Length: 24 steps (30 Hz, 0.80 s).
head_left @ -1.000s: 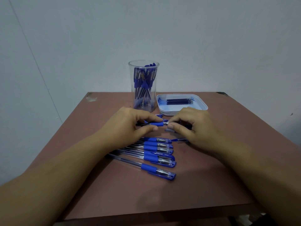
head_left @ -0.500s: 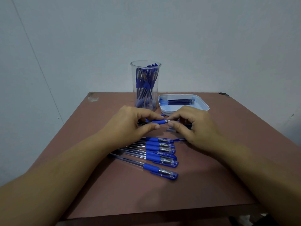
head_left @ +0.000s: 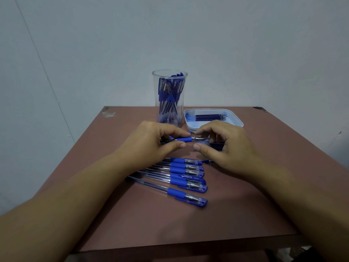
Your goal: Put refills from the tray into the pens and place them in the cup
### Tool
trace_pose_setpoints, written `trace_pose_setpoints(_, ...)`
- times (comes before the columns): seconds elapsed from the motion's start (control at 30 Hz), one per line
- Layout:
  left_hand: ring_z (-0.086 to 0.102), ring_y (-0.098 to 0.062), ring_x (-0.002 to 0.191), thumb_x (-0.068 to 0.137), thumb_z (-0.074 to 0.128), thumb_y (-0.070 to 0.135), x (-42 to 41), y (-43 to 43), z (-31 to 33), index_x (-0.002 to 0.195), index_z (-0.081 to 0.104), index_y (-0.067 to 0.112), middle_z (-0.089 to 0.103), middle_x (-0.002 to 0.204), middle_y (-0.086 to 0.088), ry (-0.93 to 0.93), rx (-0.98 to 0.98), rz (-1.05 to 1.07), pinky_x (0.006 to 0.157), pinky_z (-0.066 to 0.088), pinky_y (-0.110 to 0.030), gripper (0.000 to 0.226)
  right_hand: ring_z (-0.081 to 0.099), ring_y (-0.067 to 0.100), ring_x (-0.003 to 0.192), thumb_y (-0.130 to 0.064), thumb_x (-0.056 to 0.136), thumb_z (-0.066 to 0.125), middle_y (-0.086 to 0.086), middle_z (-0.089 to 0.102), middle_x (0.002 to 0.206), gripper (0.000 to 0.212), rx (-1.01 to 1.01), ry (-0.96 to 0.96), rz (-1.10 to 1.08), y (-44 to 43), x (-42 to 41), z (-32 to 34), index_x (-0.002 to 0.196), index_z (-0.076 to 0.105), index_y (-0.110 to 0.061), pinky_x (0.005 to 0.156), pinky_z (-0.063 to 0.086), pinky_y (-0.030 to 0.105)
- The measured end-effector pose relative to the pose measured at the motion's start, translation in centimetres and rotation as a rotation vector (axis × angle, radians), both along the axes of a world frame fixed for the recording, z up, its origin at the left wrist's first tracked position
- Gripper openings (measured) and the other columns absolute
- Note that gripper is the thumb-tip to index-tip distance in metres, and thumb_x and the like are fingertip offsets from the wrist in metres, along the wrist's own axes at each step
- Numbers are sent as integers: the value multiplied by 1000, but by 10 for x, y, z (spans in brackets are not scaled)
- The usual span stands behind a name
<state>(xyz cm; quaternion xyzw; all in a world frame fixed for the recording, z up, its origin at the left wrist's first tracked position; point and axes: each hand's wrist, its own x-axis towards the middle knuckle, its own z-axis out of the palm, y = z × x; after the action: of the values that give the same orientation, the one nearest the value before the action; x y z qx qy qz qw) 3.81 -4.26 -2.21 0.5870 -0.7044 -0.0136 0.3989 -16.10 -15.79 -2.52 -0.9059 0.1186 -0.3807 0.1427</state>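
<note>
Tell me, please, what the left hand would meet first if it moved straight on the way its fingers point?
Most likely the right hand: the left hand grips a pen whose tip aims at the right hand's fingertips, close ahead. Depth is unclear, so it might slip past them.

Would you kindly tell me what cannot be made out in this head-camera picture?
Head view:
- Whether the held pen has its refill in: the left hand covers its barrel.
- What the right hand grips, if anything: its curled fingers hide the dark things beneath.
- Number of pens in the cup: they overlap, too small.
- Number of refills in the tray: bunched, too small.
</note>
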Motion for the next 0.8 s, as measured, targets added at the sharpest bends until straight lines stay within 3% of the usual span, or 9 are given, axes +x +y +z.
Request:
trace_pose_setpoints(0.13, 68, 1, 81, 83, 74, 31, 0, 0, 0, 108, 70, 41, 72, 92, 22, -4, 6, -1, 74, 55, -23, 27, 56, 8, 73, -26, 88, 67, -10, 64, 82, 10, -28, 5, -1, -2, 2, 0, 94, 70, -19, 64, 41, 14)
trace_pose_setpoints(0.27, 68, 1, 82, 83, 74, 31, 0, 0, -1, 108, 72, 38, 69, 92, 27, -3, 4, 1, 75, 56, -27, 26, 56, 10, 74, -29, 82, 73, -16, 62, 86, 19, 10, 7, 10, -1, 0, 0, 98, 66, -23, 66, 44, 15)
trace_pose_setpoints(0.43, 68, 1, 82, 83, 74, 32, 1, -1, -1, 109, 72, 38, 71, 93, 24, -16, 2, -5, 75, 56, -26, 27, 56, 10, 72, -28, 88, 65, -10, 65, 83, 12, 30, 4, 10, -1, 1, 1, 94, 69, -19, 63, 43, 17)
trace_pose_setpoints(0.6, 67, 3, 83, 83, 74, 32, 1, -1, 0, 109, 72, 37, 68, 91, 30, -29, -6, 1, 75, 56, -26, 26, 59, 13, 75, -32, 85, 69, -11, 64, 86, 15, 62, -1, 25, 2, -1, 1, 99, 64, -27, 66, 48, 22)
trace_pose_setpoints(0.8, 66, 3, 81, 83, 74, 33, 1, -1, 0, 109, 72, 37, 66, 90, 32, -46, -13, -6, 71, 51, -15, 26, 57, 9, 72, -29, 88, 64, -11, 65, 82, 13, 30, 16, -5, -2, 2, 0, 95, 70, -20, 63, 44, 19)
